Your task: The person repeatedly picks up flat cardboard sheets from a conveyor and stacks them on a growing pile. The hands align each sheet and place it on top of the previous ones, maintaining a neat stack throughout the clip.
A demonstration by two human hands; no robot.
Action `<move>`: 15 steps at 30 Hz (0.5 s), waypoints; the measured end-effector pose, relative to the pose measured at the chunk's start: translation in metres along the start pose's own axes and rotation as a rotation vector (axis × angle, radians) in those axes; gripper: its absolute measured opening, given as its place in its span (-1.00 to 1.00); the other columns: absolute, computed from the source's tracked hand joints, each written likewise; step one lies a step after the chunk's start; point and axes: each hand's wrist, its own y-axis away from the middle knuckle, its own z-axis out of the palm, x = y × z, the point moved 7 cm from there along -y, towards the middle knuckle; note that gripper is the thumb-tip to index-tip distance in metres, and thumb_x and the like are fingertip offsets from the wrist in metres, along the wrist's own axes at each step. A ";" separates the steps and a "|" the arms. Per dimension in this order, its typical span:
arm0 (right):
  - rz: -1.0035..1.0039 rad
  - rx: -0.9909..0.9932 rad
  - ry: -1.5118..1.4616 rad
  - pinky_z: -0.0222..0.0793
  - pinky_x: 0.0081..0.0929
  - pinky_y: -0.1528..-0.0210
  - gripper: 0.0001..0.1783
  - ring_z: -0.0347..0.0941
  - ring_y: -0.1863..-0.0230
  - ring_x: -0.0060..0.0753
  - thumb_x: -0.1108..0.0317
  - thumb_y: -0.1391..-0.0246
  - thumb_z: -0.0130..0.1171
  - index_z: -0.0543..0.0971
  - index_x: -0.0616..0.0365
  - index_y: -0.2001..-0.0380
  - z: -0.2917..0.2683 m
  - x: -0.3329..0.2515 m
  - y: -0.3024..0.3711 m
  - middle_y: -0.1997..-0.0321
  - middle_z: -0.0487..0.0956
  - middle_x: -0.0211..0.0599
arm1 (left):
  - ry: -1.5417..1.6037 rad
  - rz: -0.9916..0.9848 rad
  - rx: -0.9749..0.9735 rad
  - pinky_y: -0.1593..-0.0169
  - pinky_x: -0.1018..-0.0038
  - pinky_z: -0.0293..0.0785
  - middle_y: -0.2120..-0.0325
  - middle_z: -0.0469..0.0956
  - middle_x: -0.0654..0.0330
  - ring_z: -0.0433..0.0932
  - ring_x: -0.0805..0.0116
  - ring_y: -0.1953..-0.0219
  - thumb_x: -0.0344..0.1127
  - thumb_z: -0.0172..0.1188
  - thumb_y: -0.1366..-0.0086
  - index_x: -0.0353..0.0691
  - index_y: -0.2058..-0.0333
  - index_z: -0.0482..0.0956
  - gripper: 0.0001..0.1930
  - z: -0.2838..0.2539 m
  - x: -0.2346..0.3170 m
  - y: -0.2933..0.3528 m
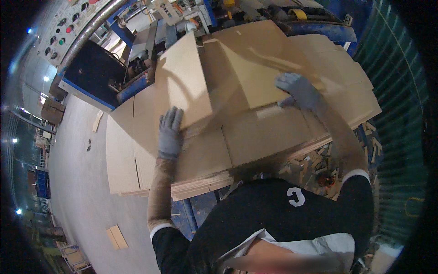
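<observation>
A large cardboard sheet with raised flaps lies on a stack of flat cardboard sheets (269, 137) in front of me. My left hand (170, 137), in a grey glove, rests its stretched fingers against the lower left edge of the bright upright flap (185, 86). My right hand (299, 91), also gloved in grey, lies on the right-hand panel (255, 80) with its thumb spread away from its fingers. Between the two panels a darker cardboard area (223, 86) shows in shadow. The undersides of both panels are hidden.
A machine (182, 13) with blue framing stands beyond the stack, and a control panel (68, 27) with coloured buttons is at upper left. Cardboard scraps (315, 164) litter the area below the stack's right side. A green corrugated wall (401, 114) runs along the right.
</observation>
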 end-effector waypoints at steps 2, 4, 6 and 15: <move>0.068 -0.018 -0.025 0.10 -0.17 -0.27 -0.12 0.20 -0.25 0.00 -0.34 0.10 0.07 0.41 0.14 -0.12 0.004 0.021 -0.025 -0.17 0.38 -0.09 | 0.069 0.010 0.161 -0.22 0.08 0.19 -0.13 0.34 -0.05 0.30 -0.06 -0.17 -0.41 0.20 -0.03 -0.13 -0.17 0.31 -0.36 0.006 -0.021 -0.030; 0.117 -0.027 0.022 0.07 -0.17 -0.29 -0.16 0.16 -0.28 -0.01 -0.28 0.09 0.11 0.38 0.08 -0.16 0.009 0.038 -0.048 -0.23 0.33 -0.10 | 0.031 0.021 0.245 -0.19 0.14 0.23 -0.10 0.37 -0.04 0.33 -0.05 -0.14 -0.42 0.16 -0.07 -0.15 -0.15 0.33 -0.41 0.019 -0.040 -0.057; 0.193 -0.009 0.082 -0.01 -0.15 -0.34 -0.26 0.13 -0.31 -0.01 -0.16 0.02 0.13 0.38 0.02 -0.17 0.018 0.048 -0.067 -0.29 0.28 -0.10 | -0.097 0.042 0.259 -0.17 0.20 0.26 -0.08 0.39 -0.04 0.35 -0.04 -0.12 -0.43 0.13 -0.11 -0.18 -0.12 0.35 -0.46 0.035 -0.050 -0.087; 0.765 0.534 -0.030 0.34 -0.21 -0.01 -0.52 0.41 0.00 -0.02 0.06 -0.07 0.10 0.49 0.01 -0.03 -0.018 0.053 0.042 0.06 0.49 -0.05 | -0.173 -0.491 0.402 -0.23 0.34 0.20 -0.13 0.30 -0.08 0.28 0.08 -0.17 -0.09 0.17 -0.24 -0.36 -0.21 0.14 -0.31 -0.037 -0.110 0.011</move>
